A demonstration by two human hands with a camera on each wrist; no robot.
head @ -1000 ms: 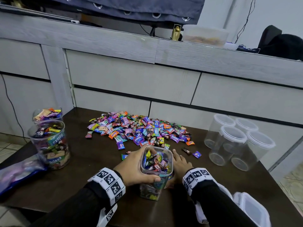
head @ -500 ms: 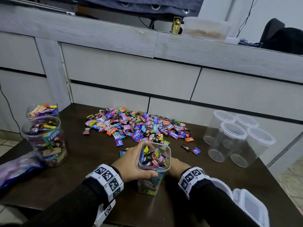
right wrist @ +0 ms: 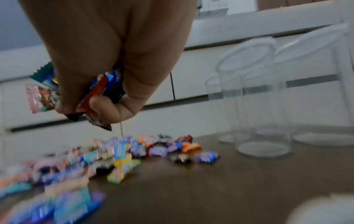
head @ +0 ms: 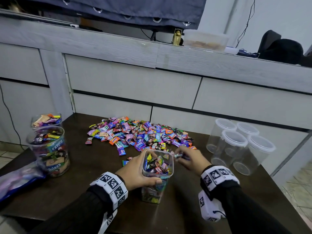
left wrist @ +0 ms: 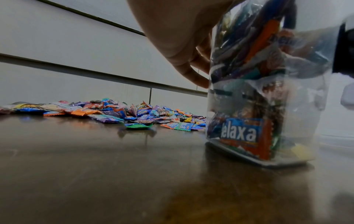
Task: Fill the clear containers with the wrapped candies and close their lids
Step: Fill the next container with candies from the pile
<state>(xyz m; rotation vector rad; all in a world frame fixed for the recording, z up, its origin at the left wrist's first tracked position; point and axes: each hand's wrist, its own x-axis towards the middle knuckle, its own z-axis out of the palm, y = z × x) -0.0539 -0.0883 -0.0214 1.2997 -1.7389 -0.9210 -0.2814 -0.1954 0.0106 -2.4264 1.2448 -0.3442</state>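
A dark wooden bench (head: 87,179) stands against pale grey drawer fronts (head: 131,81). Near its front edge an open square container (head: 157,173), packed almost to the rim with wrapped candies, stands upright on the wood. The left hand (head: 136,173) grasps it from the left, thumb on the near wall and fingers (left wrist: 195,75) wrapped round the far side. Just right of its rim the right hand (head: 190,159) hovers above the bench, fingers bunched tight on a few candies (right wrist: 99,91) whose wrapper ends stick out below the fist. Behind both hands the candy pile (head: 140,134) spreads across the middle of the bench, with a few strays close to the container. At the right four empty lidded jars (head: 236,146) cluster together. At the left two filled jars (head: 49,149) stand one behind the other, with a plastic bag (head: 16,181) lying beside them at the bench edge.
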